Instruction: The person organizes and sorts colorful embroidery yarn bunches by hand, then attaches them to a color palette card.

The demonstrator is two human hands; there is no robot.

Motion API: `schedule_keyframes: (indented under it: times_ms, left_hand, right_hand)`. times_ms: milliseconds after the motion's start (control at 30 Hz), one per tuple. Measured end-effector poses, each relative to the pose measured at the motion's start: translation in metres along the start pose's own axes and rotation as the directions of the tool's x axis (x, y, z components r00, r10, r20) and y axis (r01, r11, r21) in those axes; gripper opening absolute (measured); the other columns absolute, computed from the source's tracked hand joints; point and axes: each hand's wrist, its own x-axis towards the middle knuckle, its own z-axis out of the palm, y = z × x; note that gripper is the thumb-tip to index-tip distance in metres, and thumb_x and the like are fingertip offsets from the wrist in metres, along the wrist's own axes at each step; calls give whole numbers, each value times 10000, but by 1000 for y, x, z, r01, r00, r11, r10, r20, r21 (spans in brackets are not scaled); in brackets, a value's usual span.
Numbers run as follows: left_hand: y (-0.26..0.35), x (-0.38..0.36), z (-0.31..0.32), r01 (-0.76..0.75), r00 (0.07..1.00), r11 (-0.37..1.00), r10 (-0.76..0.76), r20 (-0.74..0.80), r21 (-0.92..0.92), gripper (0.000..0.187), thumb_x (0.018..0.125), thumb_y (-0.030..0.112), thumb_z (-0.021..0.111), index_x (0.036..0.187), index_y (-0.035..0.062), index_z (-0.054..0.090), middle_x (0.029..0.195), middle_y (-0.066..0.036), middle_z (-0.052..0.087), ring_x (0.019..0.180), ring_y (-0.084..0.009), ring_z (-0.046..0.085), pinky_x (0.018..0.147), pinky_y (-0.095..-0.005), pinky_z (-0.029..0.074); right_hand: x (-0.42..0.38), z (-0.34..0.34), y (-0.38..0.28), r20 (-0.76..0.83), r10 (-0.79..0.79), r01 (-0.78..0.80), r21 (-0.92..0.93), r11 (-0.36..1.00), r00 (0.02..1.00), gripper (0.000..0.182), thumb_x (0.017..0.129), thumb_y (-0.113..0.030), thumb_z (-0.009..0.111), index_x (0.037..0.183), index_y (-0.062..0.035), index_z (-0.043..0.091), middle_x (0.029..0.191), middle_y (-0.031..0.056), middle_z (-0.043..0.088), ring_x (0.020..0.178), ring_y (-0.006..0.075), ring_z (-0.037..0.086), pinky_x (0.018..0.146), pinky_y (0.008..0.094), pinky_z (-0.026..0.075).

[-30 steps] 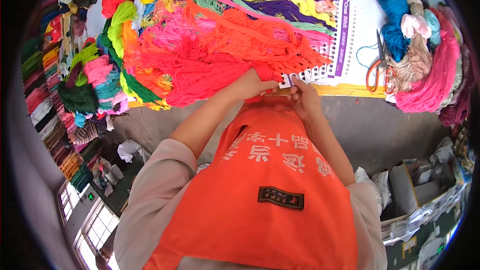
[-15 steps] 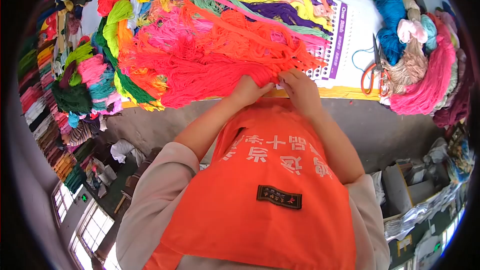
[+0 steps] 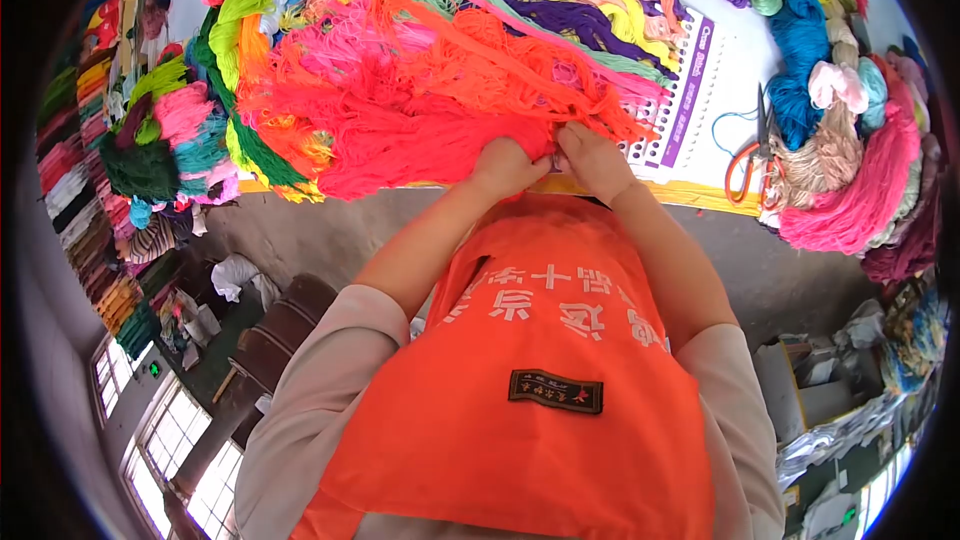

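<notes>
At upper centre of the frame, the left hand (image 3: 508,168) curls closed round red thread (image 3: 400,148), which spreads leftward over the table (image 3: 690,196); the right hand (image 3: 594,157) bends its fingers just beside it, any hold hidden; scissors (image 3: 763,136) lie at upper right

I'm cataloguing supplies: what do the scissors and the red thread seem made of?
Scissors: blades probably metal, dark and slim, finish unclear; handles likely plastic, from their smooth orange loops. Red thread: textile fibre, soft-looking, from its fine loose strands; possibly cotton.
</notes>
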Motion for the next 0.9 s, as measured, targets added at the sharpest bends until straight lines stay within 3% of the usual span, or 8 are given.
schedule_keyframes:
  times_ms: [367,467,533,633,767,833,867,900]
  left_hand:
    - [-5,1,2,50,998,999,-50,36,12,332,805,315,651,1046,86,648,893,-174,671,816,-384,639,711,-478,503]
    - [0,0,-7,119,980,993,-117,158,1,281,845,243,682,1070,80,638,837,-136,674,736,-291,674,648,-407,527]
    - [9,0,-14,394,910,787,-262,321,-475,216,916,192,647,1094,70,633,752,-75,661,616,-166,656,538,-324,517]
    - [10,2,-12,433,890,784,-294,348,-445,155,950,127,601,1084,55,629,722,-42,640,571,-97,618,480,-270,497]
    - [7,2,-12,473,863,791,-329,382,-387,212,931,114,623,1130,40,619,751,-51,650,585,-121,623,517,-289,511]
    - [0,1,-10,220,962,921,-151,228,-320,268,911,99,641,1170,32,615,782,-52,656,585,-129,608,535,-298,507]
    - [-12,3,-4,217,962,923,-148,228,-318,268,911,99,641,1170,32,615,782,-52,656,585,-129,608,535,-298,507]
    - [-30,6,9,-14,994,961,42,96,-277,298,901,99,653,1188,35,613,792,-50,654,581,-133,599,540,-304,501]
  right_hand:
    - [3,-2,0,-32,-39,41,53,998,999,242,835,-108,610,1043,-35,511,1025,171,573,888,368,632,741,444,532]
    - [4,5,4,-29,36,-33,75,997,999,261,844,-107,606,1072,-44,496,1051,170,578,892,376,639,729,454,534]
    - [4,4,5,-26,61,-58,95,994,998,269,847,-109,606,1082,-49,488,1065,169,580,888,381,642,719,460,536]
    - [-1,-5,-1,-51,-16,23,153,988,999,276,845,-114,613,1083,-57,486,1071,165,581,858,384,648,701,467,540]
    - [-3,0,-7,-46,25,-19,117,993,999,306,814,-31,596,1101,-49,493,1037,165,574,859,374,639,688,454,534]
    - [-2,5,-4,-86,6,3,105,994,996,305,813,-25,593,1100,-49,493,1033,164,573,853,376,639,685,457,534]
    - [-2,7,-3,-96,20,-9,113,994,995,303,819,-47,600,1102,-56,489,1050,167,564,841,390,639,687,460,538]
    - [-2,7,-2,-107,34,-21,120,993,994,303,825,-68,606,1103,-62,486,1067,170,556,828,403,639,688,463,543]
